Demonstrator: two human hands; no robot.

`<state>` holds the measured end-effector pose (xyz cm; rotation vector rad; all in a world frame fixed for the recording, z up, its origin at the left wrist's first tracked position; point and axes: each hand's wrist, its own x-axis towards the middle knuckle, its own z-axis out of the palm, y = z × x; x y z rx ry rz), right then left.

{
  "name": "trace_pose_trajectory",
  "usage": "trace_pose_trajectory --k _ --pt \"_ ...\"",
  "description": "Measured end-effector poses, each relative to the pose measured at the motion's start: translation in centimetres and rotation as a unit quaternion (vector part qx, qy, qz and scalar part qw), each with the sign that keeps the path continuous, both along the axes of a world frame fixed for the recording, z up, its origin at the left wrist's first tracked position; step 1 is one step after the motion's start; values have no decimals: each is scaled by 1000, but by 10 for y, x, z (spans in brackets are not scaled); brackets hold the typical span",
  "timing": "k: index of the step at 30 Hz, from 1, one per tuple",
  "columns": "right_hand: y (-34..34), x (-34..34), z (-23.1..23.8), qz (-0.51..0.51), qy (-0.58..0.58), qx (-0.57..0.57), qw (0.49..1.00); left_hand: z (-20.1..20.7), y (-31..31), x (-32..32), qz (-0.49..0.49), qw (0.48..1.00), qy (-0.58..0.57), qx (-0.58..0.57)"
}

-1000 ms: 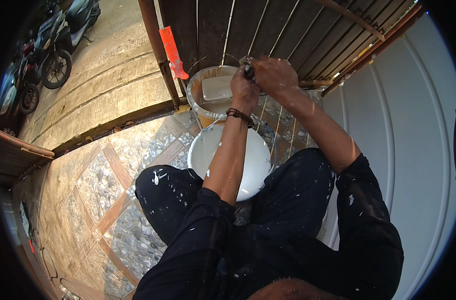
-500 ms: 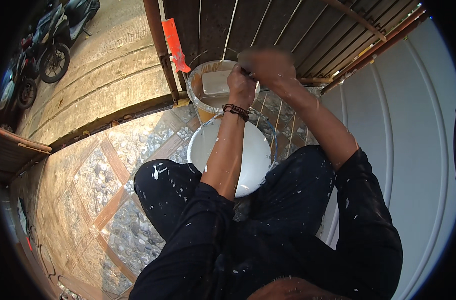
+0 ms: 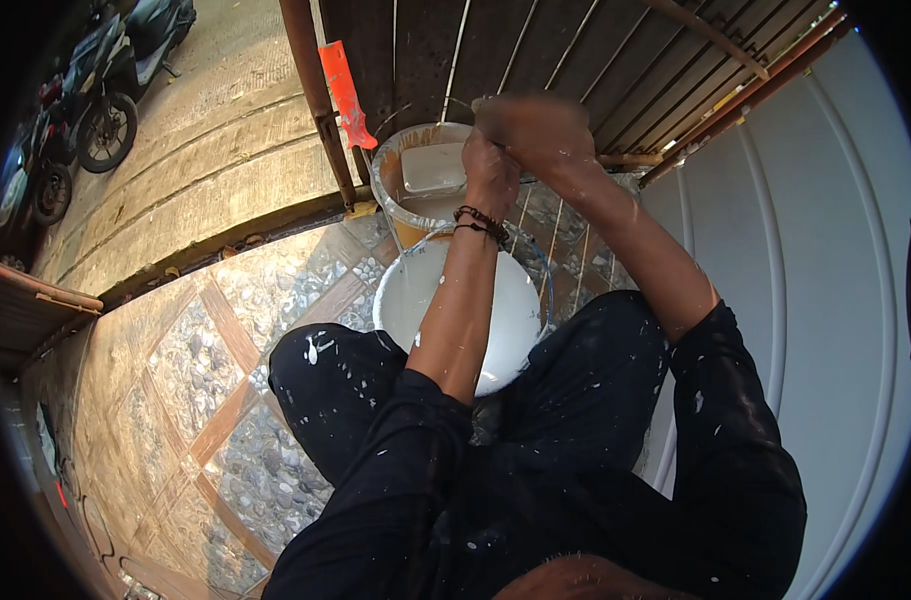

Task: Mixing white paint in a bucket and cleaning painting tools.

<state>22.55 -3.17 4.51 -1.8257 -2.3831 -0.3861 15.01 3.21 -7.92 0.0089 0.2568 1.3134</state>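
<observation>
My left hand (image 3: 490,172), with a beaded bracelet at its wrist, is closed against my right hand (image 3: 546,135) above the far bucket's right rim. What it grips is hidden. The top of my right hand is blurred and its fingers cannot be read. Below them stands a paint-streaked bucket (image 3: 384,190) with a pale rectangular container (image 3: 434,166) inside. Nearer, between my knees, a white bucket (image 3: 511,330) sits partly under my left forearm; its inside looks white.
An orange-red handle-shaped thing (image 3: 345,95) hangs at the post of the slatted gate (image 3: 566,60). A pale ribbed panel (image 3: 826,250) rises on the right. Patterned stone tiles (image 3: 196,360) cover the floor. Motorcycles (image 3: 106,130) stand outside at the far left.
My left hand and forearm have shifted slightly right, showing more of the container in the far bucket. My right hand stays almost in place, its top still blurred.
</observation>
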Motion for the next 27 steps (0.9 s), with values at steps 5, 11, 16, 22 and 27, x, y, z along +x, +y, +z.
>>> trace_pose_trajectory --k 5,11,16,22,27 --pt "5 -4 -3 19 13 77 997 -1 -4 11 11 993 1 116" --pt "16 9 -20 -9 -10 28 1000 -18 -2 13 11 996 2 88" --pt "22 18 -29 -3 102 62 993 -18 -6 25 30 997 24 73" --pt "19 20 -20 26 54 38 998 -6 -11 28 -4 998 2 63" --pt "18 17 -19 114 45 10 992 0 -15 28 -9 1000 29 -7"
